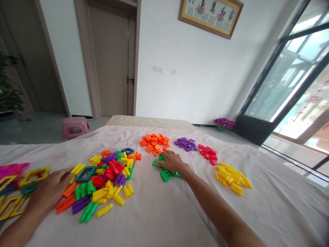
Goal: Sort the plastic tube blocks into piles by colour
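My right hand (173,161) lies palm down on a small pile of green plastic pieces (166,175), fingers stretched forward toward the orange pile (154,142). My left hand (51,189) rests at the left edge of a mixed heap of coloured plastic pieces (108,180), its fingers curled near an orange piece; whether it grips anything is hidden. Sorted piles of purple pieces (186,144), red pieces (208,154) and yellow pieces (232,177) lie to the right.
Everything lies on a pale floral cloth (159,212). Flat coloured frame shapes (15,187) lie at the far left. A pink stool (75,127), a door and a potted purple flower (224,123) stand beyond; glass doors are at the right.
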The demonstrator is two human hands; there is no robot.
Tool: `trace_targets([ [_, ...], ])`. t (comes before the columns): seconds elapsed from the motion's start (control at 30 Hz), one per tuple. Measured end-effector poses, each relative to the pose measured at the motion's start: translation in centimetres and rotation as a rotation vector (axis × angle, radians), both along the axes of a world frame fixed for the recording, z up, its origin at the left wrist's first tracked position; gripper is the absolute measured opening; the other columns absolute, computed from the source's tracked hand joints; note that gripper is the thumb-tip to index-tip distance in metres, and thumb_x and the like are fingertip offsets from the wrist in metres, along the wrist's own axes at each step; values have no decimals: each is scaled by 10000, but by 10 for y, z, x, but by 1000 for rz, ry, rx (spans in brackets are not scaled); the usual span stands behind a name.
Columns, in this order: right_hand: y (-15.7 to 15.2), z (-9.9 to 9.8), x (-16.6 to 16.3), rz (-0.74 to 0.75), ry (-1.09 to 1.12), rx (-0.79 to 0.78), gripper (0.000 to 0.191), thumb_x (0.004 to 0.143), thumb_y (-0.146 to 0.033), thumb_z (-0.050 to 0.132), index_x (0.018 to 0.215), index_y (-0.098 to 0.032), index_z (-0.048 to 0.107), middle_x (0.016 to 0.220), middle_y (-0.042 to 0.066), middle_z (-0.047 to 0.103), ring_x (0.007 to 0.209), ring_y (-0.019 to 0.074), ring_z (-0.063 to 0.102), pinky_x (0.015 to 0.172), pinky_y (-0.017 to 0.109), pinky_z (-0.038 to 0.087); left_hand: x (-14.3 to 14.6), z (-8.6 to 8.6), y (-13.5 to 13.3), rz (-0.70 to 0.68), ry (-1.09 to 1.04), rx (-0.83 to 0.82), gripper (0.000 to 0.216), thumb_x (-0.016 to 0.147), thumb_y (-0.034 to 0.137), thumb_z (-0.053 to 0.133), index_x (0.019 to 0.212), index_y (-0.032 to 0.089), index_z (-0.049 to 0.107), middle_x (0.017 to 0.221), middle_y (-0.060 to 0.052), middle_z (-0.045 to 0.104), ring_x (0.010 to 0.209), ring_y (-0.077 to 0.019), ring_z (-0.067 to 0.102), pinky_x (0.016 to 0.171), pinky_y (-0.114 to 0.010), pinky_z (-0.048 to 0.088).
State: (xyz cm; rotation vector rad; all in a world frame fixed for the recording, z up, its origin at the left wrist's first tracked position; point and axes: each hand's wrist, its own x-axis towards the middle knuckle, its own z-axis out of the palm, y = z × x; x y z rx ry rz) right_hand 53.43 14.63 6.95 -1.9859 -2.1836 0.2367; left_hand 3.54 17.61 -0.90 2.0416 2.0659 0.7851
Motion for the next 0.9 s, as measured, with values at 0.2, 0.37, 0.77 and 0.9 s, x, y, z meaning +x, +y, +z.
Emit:
trace_targets([
  [0.2, -10, -8, -25, -66, -69, 46, 605, 801, -650, 605, 1279, -282, 560, 1312, 118, 547, 1173, 335, 519, 972, 528, 333, 2, -1, 0, 10, -81, -75, 526, 900, 464, 369, 1206, 154, 663, 1242, -108, 687, 1160, -264, 614, 996, -348, 457],
  [0.37, -25, -8, 1, -75, -54, 49, 551, 795, -607, 624, 1242, -287, 578, 1256, 93, 574, 1137, 309, 536, 905, 442, 379, 1, -5, 0, 26, -98, -37, 505, 890, 450, 405, 1206, 150, 660, 1241, -126, 680, 1137, -272, 611, 977, -358, 462],
  [0.77, -69, -15, -16, 72, -159, 156, 590, 879, -582, 559, 1409, -326, 516, 1545, 64, 416, 1447, 345, 268, 1159, 608, 107, 3, -4, -2, 31, -115, -47, 508, 899, 457, 393, 1232, 177, 656, 1265, -131, 654, 1171, -297, 592, 983, -389, 461],
  [0.9, -77, -24, -11, 95, -198, 166, 410, 944, -428, 512, 1321, -301, 608, 1507, 63, 472, 1426, 312, 321, 1175, 605, 73, 5, -2, -3, 41, -118, -38, 516, 897, 440, 393, 1241, 157, 651, 1250, -141, 656, 1162, -300, 596, 991, -405, 460],
])
